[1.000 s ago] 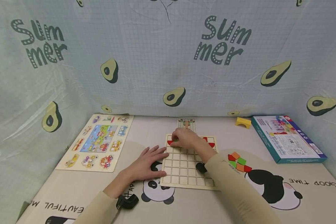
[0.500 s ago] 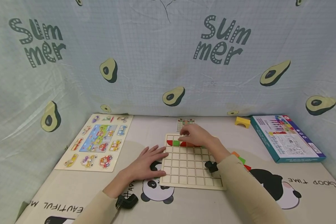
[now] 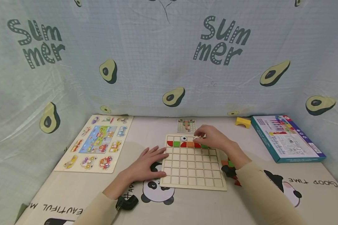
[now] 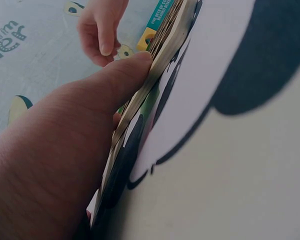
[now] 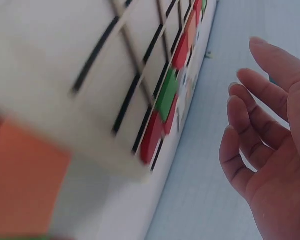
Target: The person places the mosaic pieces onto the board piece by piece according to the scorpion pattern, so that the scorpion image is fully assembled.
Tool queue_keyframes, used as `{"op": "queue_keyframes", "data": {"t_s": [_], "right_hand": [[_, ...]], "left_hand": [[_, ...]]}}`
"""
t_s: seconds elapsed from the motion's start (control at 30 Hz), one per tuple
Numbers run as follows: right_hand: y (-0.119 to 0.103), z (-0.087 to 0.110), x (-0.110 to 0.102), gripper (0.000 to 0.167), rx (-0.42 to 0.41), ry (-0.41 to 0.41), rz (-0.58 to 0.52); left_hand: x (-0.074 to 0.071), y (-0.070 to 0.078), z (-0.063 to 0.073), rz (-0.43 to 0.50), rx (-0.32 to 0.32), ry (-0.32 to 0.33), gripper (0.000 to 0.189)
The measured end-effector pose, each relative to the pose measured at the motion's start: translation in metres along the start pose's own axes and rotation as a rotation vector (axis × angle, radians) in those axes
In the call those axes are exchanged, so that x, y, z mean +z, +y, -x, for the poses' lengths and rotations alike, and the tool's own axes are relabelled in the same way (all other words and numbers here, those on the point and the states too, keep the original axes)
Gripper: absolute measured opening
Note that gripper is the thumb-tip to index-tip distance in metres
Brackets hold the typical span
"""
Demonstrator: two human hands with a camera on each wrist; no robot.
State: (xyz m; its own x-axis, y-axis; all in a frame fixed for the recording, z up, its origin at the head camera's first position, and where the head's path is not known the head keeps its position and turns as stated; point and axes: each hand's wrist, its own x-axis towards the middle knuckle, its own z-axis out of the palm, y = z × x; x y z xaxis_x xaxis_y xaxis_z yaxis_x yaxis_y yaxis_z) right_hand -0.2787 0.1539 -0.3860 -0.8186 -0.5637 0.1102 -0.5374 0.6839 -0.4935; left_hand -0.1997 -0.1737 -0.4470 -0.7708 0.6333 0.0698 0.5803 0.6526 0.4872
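A wooden grid board (image 3: pixel 191 164) lies in front of me. Along its far rows sit a red rounded piece (image 3: pixel 170 143), a green square (image 3: pixel 176 144), an orange square (image 3: pixel 190 144) and a white disc with a black dot (image 3: pixel 183 138), like an eye. My left hand (image 3: pixel 149 164) rests with spread fingers at the board's left edge; its thumb (image 4: pixel 135 65) lies on the rim in the left wrist view. Over the far right of the board hovers my right hand (image 3: pixel 214 137), fingers loosely bent. Nothing shows between thumb and fingers of that hand (image 5: pixel 275 145) in the right wrist view.
A small pattern card (image 3: pixel 186 126) lies just behind the board. Loose coloured tiles (image 3: pixel 224 162) are partly hidden by the right forearm. A yellow arch block (image 3: pixel 243 122) and a boxed set (image 3: pixel 288 139) stand at right, a picture puzzle board (image 3: pixel 94 159) at left.
My right hand has moved rightward from the far left squares to the far right part of the board, uncovering the green square, orange square and eye disc. The left hand stays put.
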Motion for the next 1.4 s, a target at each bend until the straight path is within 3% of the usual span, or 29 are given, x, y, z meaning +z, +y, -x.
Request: {"op": "queue_keyframes", "data": {"t_s": [0.37, 0.9, 1.4], "right_hand": [[0.018, 0.03, -0.017, 0.025, 0.144, -0.029, 0.0], [0.045, 0.065, -0.033, 0.031, 0.233, -0.043, -0.014], [0.062, 0.101, -0.043, 0.028, 0.198, -0.025, 0.016]], "left_hand": [[0.0, 0.0, 0.0, -0.003, -0.014, -0.006, 0.074], [0.001, -0.001, 0.0, -0.008, -0.011, -0.009, 0.075], [0.001, -0.001, 0.0, -0.018, -0.007, -0.004, 0.075]]}}
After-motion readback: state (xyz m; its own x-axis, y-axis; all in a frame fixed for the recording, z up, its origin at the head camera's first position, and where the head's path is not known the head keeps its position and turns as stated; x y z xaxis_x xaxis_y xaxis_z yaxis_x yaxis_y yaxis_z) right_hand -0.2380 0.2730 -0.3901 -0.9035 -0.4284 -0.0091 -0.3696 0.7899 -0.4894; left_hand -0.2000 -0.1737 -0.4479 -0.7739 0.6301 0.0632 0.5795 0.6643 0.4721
